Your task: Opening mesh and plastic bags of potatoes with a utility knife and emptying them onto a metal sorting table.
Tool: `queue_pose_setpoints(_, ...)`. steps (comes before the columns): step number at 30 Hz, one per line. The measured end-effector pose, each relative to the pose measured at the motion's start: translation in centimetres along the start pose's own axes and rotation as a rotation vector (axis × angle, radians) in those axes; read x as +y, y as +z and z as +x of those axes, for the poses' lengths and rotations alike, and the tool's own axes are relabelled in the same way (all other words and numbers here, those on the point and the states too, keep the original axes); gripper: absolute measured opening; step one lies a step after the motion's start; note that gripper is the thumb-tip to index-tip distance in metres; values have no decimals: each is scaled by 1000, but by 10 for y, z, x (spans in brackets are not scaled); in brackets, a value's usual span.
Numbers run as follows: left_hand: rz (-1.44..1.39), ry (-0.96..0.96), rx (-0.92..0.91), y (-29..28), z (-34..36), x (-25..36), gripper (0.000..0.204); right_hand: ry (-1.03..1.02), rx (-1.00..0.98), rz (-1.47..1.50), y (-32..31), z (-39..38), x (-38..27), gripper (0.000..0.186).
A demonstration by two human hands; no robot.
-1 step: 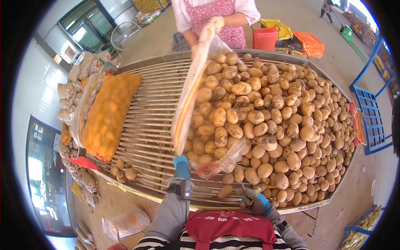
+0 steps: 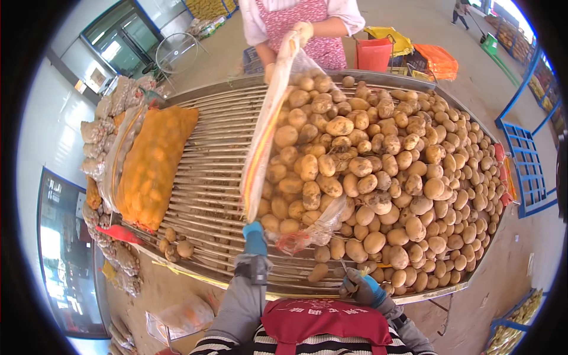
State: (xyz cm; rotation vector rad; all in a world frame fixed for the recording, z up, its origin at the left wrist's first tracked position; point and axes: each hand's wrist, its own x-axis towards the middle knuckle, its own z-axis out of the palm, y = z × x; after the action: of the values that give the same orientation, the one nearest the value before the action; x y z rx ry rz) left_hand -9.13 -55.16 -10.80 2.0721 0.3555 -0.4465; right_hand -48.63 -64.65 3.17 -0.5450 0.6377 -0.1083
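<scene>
Head view, centre: left grip (image 2: 255, 238) pinches a likely soft, heavy mesh sack (image 2: 265, 139) by its rim (image 2: 252, 208), the best hold; right grip (image 2: 362, 287) unclear.

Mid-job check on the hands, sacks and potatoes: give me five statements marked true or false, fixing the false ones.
1. The left hand holds the near end of the white mesh sack. True.
2. The orange mesh sack is right of the big potato pile. False: it is on the left.
3. Several loose potatoes lie near the orange mesh sack. True.
4. The right hand grips the orange mesh sack. False: it is by the table's near edge.
5. The co-worker wears a patterned apron. True.
</scene>
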Motion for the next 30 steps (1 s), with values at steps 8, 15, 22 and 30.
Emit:
queue_pose_setpoints(8,684,880,-319,-93,46,-1,19,34,-121,203,-4,6,-10,36)
queue_pose_setpoints(15,-218,581,-194,-41,-162,183,14,-17,-162,231,-32,7,1,36)
queue_pose_setpoints(22,-380,633,-140,-24,-216,216,22,-95,-292,161,-39,1,3,32)
queue_pose_setpoints(30,516,1019,-340,-106,-35,59,25,-109,-317,128,-26,0,-4,33)
